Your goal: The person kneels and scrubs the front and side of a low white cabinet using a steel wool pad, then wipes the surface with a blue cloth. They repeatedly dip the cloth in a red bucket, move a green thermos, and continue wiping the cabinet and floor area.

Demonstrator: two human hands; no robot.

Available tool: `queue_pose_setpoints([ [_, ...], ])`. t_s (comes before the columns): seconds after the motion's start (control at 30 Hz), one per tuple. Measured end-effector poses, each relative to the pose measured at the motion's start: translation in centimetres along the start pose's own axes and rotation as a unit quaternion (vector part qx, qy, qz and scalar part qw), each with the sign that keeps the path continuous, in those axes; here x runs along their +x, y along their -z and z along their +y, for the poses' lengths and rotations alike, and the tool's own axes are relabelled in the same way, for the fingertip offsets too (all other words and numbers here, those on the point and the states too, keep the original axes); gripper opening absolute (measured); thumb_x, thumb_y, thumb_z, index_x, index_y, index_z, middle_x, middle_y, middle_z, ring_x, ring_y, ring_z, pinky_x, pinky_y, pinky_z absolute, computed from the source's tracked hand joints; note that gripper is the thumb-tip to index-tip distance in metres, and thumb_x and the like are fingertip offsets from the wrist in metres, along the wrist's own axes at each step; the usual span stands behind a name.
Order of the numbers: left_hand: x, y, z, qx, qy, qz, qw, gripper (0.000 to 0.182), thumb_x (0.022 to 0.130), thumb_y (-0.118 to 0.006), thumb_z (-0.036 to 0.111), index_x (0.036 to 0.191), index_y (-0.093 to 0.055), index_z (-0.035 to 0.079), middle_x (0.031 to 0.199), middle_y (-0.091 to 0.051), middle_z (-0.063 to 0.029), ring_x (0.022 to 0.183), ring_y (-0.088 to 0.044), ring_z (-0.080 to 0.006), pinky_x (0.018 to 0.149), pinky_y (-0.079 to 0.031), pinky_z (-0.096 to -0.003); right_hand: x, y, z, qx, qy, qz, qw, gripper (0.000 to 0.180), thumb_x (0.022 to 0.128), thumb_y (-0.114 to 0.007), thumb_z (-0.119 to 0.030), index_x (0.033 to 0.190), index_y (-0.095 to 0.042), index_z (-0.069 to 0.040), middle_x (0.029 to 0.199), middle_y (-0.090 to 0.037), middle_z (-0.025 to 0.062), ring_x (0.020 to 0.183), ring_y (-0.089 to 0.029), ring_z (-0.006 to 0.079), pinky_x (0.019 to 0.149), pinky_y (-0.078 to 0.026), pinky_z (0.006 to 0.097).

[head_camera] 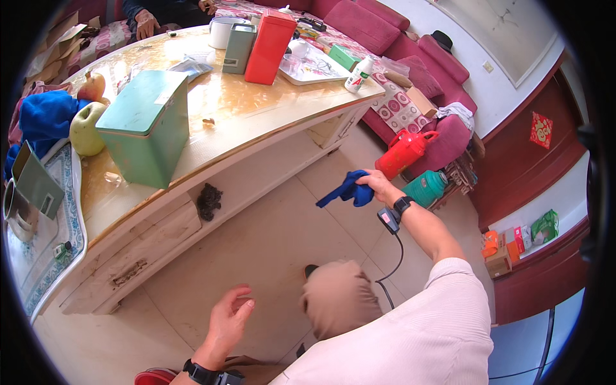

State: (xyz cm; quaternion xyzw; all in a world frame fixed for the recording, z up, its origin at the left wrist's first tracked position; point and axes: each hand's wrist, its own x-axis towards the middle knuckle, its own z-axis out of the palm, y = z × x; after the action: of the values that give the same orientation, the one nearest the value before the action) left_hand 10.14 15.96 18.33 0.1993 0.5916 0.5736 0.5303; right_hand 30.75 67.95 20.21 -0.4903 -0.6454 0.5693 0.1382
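Note:
My right hand (pixel 378 185) grips a crumpled blue cloth (pixel 355 188), one end of which sticks out to the left. It is held out over the tiled floor, near a red thermos flask (pixel 405 153) and a teal thermos flask (pixel 426 187). My left hand (pixel 230 315) holds nothing and hangs above the floor, its fingers loosely bent and apart. Ahead stands a coffee table (pixel 231 139) with a worn, glossy top. On its near edge sits a green lidded tin box (pixel 147 130), with a pale green fruit (pixel 89 130) beside it.
A red tin (pixel 270 48), a grey-green tin (pixel 239 50), a white tray (pixel 313 65) and a white bottle (pixel 359 74) stand farther back. A blue cloth (pixel 48 113) lies at left. A seated person's hand (pixel 146 25) rests behind the table. Part of a red bucket (pixel 154 377) shows below.

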Motion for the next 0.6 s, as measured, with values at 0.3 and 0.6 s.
queue_pose_setpoints([
  [0.3,4.9,-3.0,5.1,0.167,-0.118,0.148,0.967,0.041,0.088,-0.067,0.004,0.127,-0.058,0.000,0.136,-0.055,-0.0145,0.117,-0.059,-0.0253,0.094,-0.050,-0.0350,10.9,0.3,5.7,0.034,0.102,0.204,0.973,0.034,0.075,-0.065,0.000,0.110,-0.070,0.002,0.094,-0.073,0.0115,0.087,-0.069,0.0211,0.079,-0.054,0.0332],
  [0.6,16.9,-8.5,20.7,0.816,-0.374,0.194,0.396,0.041,0.095,-0.064,0.017,0.135,-0.058,0.009,0.148,-0.047,-0.0158,0.139,-0.043,-0.0395,0.114,-0.037,-0.0502,27.6,-0.5,-1.9,-0.417,0.619,0.307,0.591,0.042,0.075,-0.063,-0.007,0.117,-0.067,-0.003,0.127,-0.061,0.0124,0.122,-0.052,0.0321,0.101,-0.040,0.0441],
])
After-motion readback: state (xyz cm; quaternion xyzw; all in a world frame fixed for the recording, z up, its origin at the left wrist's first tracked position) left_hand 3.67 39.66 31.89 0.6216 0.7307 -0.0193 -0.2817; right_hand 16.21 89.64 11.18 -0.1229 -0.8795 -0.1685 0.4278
